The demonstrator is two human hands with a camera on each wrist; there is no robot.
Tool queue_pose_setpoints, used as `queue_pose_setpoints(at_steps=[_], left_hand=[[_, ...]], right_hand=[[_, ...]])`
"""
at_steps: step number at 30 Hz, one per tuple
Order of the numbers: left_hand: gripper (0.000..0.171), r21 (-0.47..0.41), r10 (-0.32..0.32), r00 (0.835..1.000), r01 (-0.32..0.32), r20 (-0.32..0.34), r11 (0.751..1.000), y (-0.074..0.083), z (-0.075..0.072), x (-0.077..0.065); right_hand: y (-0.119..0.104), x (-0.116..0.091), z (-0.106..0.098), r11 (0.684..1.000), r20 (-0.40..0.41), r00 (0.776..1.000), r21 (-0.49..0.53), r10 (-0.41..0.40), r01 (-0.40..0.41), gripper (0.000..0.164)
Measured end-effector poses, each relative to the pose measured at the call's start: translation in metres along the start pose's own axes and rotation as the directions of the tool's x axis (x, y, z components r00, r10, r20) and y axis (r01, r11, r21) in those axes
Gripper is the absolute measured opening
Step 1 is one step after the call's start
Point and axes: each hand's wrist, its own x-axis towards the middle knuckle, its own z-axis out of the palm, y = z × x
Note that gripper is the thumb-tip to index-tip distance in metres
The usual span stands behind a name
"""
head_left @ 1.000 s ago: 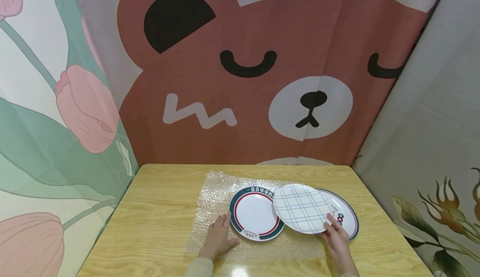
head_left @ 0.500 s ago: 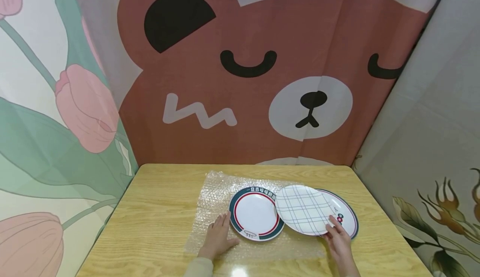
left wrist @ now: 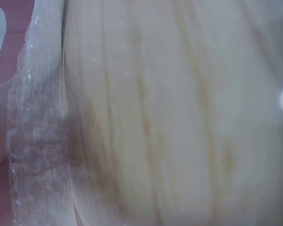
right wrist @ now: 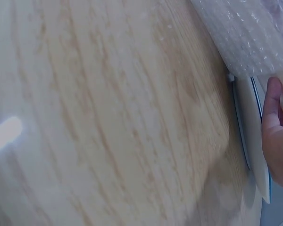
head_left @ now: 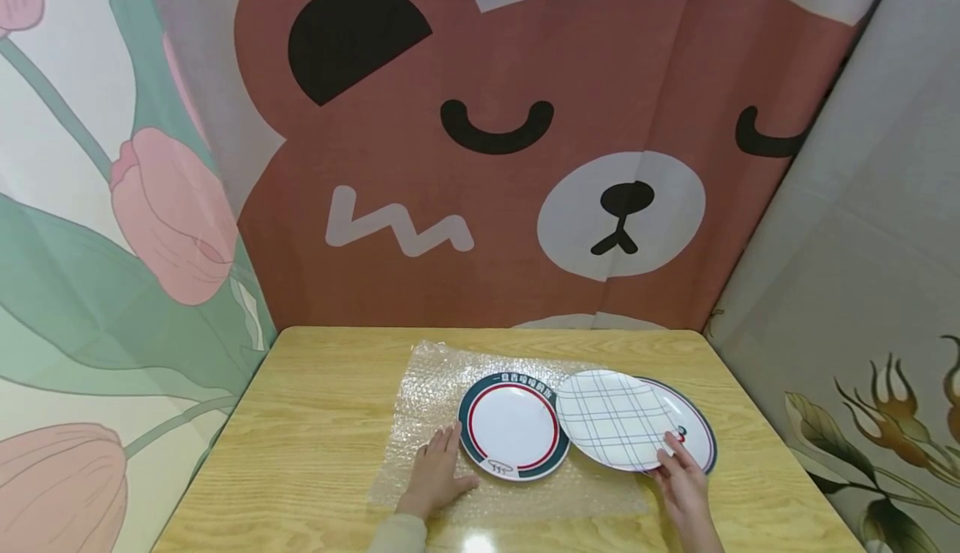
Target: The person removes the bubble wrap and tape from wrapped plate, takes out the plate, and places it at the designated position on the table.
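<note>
In the head view my left hand [head_left: 435, 474] lies on a sheet of bubble wrap [head_left: 423, 386], fingers fairly straight, fingertips right at the left rim of a white plate with a teal and red border [head_left: 510, 428]. My right hand [head_left: 684, 486] pinches the lower right edge of a white plate with a blue check pattern [head_left: 611, 420]. That checked plate partly covers a third plate [head_left: 701, 428], white with a dark blue rim and a small coloured print. From the right wrist view, my right thumb and hand [right wrist: 278, 141] show beside the stacked plate edges [right wrist: 250, 127].
A light wood table [head_left: 322, 428] carries everything. A bear-print curtain [head_left: 375, 286] hangs behind it, with a tulip-print cloth [head_left: 180, 220] on the left and a grey flowered cloth [head_left: 840, 286] on the right.
My right hand has shifted the checked plate slightly to the right, so it covers more of the third plate's print. My left hand has stayed in place.
</note>
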Motion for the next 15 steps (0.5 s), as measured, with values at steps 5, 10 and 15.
queue_pose_setpoints(at_steps=[5, 10, 15], left_hand=[[0.089, -0.005, -0.003, 1.000, 0.003, 0.000, 1.000, 0.0009, -0.0005, -0.0002], [0.089, -0.008, -0.005, 1.000, 0.005, 0.003, 1.000, 0.0016, -0.0015, -0.0007], [0.089, -0.021, -0.007, 1.000, 0.007, 0.003, 1.000, 0.0023, -0.0023, -0.0008]], right_hand=[[-0.0024, -0.0019, -0.0021, 0.998, 0.012, 1.000, 0.056, -0.006, 0.005, 0.041], [-0.0056, -0.0029, -0.0036, 0.999, -0.011, 1.000, 0.045, 0.000, 0.000, 0.041], [-0.0080, -0.0045, -0.0047, 0.999, -0.024, 1.000, 0.051, -0.002, 0.004, 0.042]])
